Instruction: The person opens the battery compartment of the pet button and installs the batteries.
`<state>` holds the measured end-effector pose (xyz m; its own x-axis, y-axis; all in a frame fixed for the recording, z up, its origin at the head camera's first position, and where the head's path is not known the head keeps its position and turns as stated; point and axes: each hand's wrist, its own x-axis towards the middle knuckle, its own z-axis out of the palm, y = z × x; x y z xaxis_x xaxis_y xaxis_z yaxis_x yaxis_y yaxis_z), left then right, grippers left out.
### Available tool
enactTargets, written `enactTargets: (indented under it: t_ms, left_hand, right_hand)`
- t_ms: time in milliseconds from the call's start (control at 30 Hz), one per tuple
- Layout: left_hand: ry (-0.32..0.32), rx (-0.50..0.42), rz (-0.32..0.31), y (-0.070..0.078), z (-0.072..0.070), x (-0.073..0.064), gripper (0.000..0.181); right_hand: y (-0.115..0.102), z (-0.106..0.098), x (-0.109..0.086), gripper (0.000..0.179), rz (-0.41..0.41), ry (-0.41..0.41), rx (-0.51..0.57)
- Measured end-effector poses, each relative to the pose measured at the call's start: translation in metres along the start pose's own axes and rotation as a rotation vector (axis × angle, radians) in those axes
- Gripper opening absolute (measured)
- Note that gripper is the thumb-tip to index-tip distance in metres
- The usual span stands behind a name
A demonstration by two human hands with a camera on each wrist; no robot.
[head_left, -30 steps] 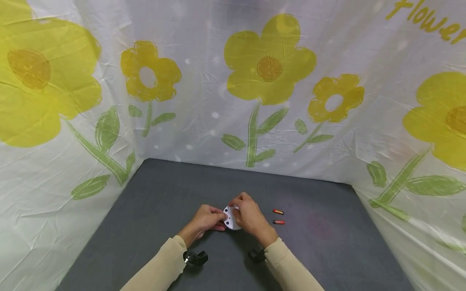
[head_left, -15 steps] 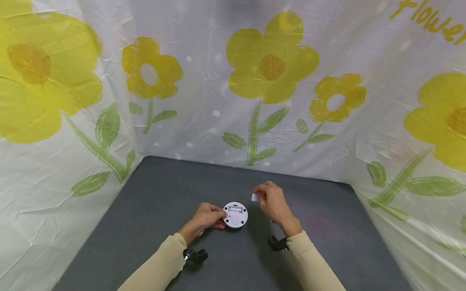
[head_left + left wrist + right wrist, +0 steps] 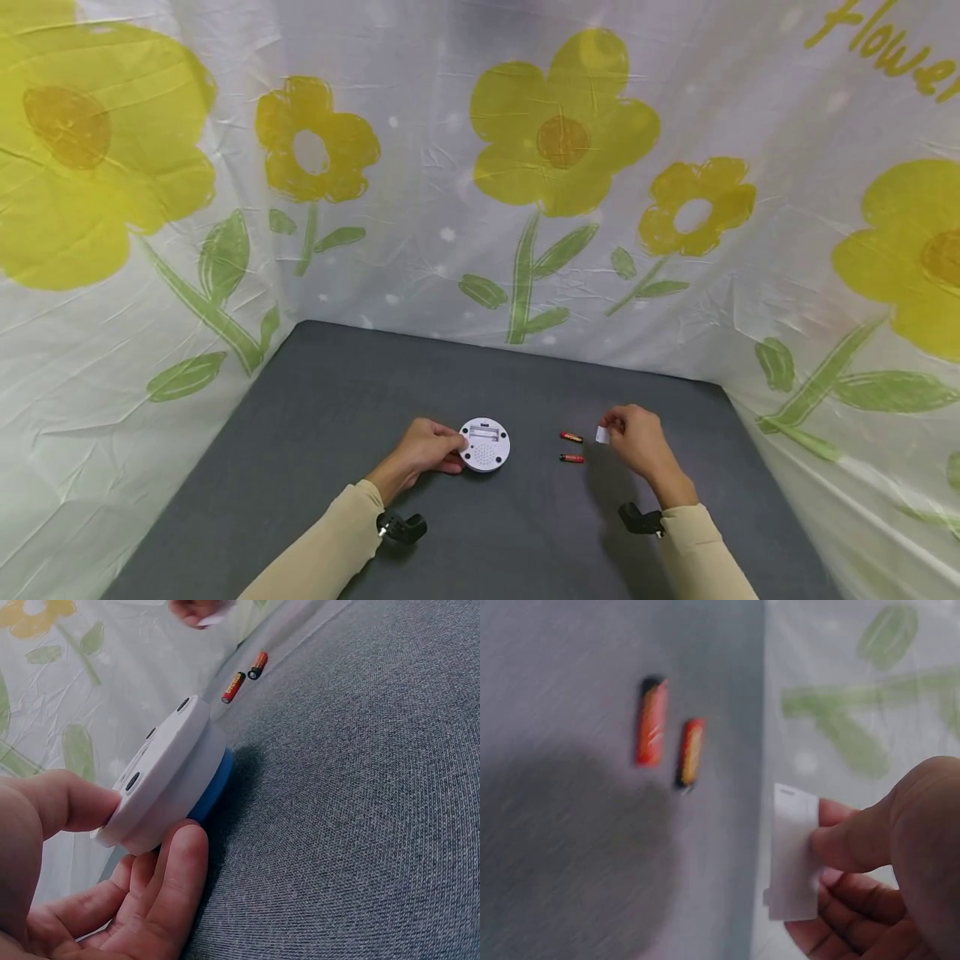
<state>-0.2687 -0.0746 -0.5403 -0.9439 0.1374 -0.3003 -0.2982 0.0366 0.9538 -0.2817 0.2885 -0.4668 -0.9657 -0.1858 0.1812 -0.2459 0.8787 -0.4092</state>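
Observation:
A round white battery-powered device (image 3: 486,445) lies with its battery compartment facing up; its lower part is blue in the left wrist view. My left hand (image 3: 426,447) pinches its left edge, thumb on top and fingers beneath. Off to the right, my right hand (image 3: 637,437) holds a small white battery cover (image 3: 795,855) between thumb and fingers, above the table. Between the device and that hand lie two red-and-black batteries, the farther battery (image 3: 572,437) and the nearer battery (image 3: 572,458), apart from each other. The compartment looks bare of batteries.
The dark grey table (image 3: 360,375) carries all of this. A white curtain (image 3: 420,275) printed with yellow flowers rises along its back and sides. Black wrist cameras sit on both forearms, the right camera (image 3: 640,518) hanging over the table.
My right hand has lifted the battery cover off the device and carried it right, past the batteries. The compartment now shows open. My left hand has stayed at the device's edge.

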Motion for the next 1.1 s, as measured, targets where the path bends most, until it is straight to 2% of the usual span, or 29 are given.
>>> enactTargets:
  t_ms: [267,500,1100]
  left_hand:
    - [0.005,0.012,-0.006,-0.001,0.000,-0.001,0.022]
    - [0.012,0.021,0.000,0.000,-0.001,-0.001,0.020]
    - [0.014,0.033,-0.007,0.000,0.000,-0.001,0.020]
  right_hand:
    - [0.027,0.011,-0.017,0.021,0.131,-0.066,-0.044]
    - [0.038,0.020,-0.023,0.019,0.132,-0.052,-0.048]
    - [0.048,0.036,-0.029,0.014,0.142,-0.005,-0.073]
